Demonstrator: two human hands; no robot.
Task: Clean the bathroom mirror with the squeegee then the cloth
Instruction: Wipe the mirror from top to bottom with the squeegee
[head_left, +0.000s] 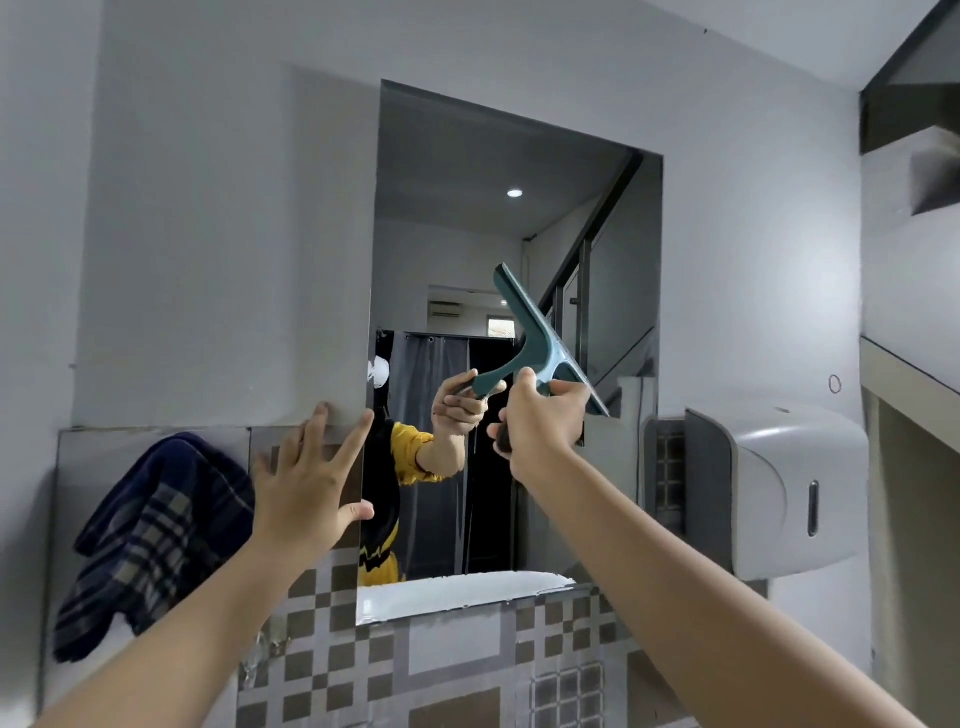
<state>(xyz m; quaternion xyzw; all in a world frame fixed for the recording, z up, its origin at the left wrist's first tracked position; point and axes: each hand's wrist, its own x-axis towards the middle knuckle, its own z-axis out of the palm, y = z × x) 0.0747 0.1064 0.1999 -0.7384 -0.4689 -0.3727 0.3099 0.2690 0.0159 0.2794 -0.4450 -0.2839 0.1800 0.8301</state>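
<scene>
A frameless rectangular mirror hangs on the grey wall ahead. My right hand grips the handle of a teal squeegee, whose blade slants across the right half of the glass. The hand and the handle show again as a reflection. My left hand is flat with spread fingers against the wall at the mirror's lower left edge. A dark blue checked cloth hangs on the wall to the left of that hand, apart from it.
A white paper dispenser juts from the wall just right of the mirror. Grey and brown checked tiles cover the wall below. A ledge and stair underside stand at the far right.
</scene>
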